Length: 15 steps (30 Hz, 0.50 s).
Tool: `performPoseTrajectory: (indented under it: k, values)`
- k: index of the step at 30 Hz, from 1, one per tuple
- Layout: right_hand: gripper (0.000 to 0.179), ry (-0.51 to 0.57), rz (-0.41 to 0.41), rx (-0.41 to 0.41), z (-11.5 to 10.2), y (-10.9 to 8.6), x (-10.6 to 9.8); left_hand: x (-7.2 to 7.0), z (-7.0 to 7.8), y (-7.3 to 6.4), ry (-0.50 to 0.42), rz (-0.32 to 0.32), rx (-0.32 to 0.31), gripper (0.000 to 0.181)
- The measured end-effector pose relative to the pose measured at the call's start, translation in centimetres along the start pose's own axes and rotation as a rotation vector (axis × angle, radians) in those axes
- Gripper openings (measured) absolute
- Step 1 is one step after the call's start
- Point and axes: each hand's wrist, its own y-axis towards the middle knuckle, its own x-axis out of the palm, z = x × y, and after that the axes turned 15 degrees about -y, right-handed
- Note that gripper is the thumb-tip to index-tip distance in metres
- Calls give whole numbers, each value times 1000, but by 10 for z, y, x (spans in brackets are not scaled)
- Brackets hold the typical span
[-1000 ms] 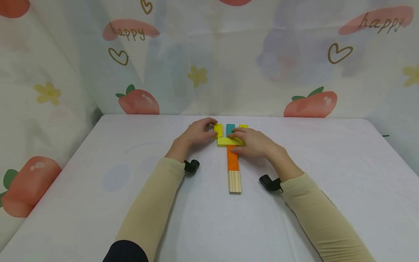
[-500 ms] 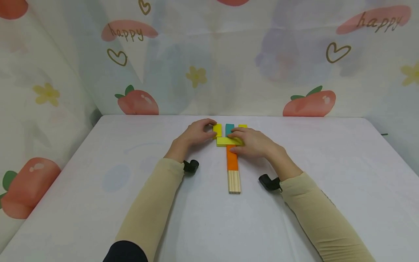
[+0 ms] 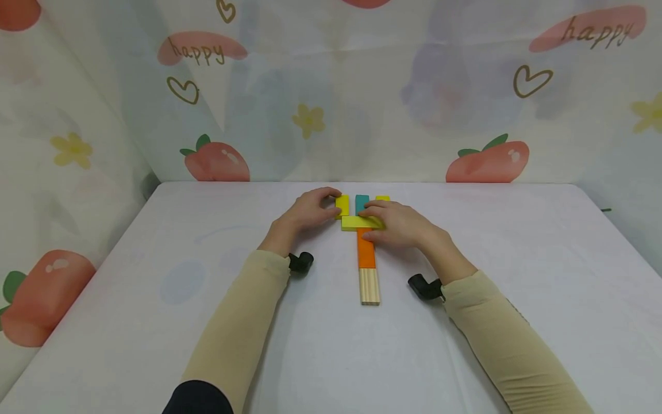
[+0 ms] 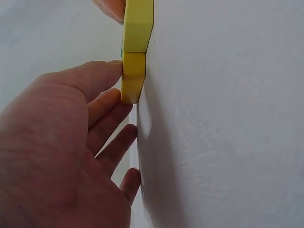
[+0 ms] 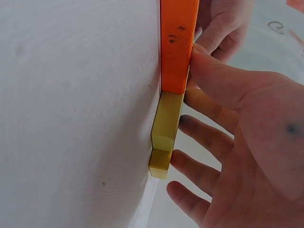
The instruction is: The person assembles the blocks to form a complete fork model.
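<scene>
Several wooden blocks lie flat in a row and cross shape. My left hand [image 3: 310,208] pinches the left yellow block [image 3: 342,204] between thumb and fingertips; the left wrist view shows the thumb at its upper edge and fingers at its end. A lime block [image 3: 350,223] lies crosswise just below it. My right hand [image 3: 400,225] spreads over the lime block's right end, fingers fairly straight, its thumb resting on the orange block [image 3: 366,253]. A teal block [image 3: 360,202] stands out above the lime one. Another yellow block [image 3: 383,198] is mostly hidden behind my right fingers.
A plain ridged wood piece [image 3: 369,287] continues the line below the orange block. All lies on a white cloth-covered table [image 3: 181,345], whose far edge meets a printed backdrop [image 3: 362,115] close behind the blocks. Black cameras [image 3: 425,286] sit at both wrists.
Both hands and the blocks keep their arrangement; the whole view has only shifted very slightly.
</scene>
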Motion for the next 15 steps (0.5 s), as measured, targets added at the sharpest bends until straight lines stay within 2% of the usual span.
performPoseTrajectory:
  k: [15]
  values:
    - [54, 4, -6, 8, 1, 2, 1, 1, -1, -1, 3, 5, 8, 45]
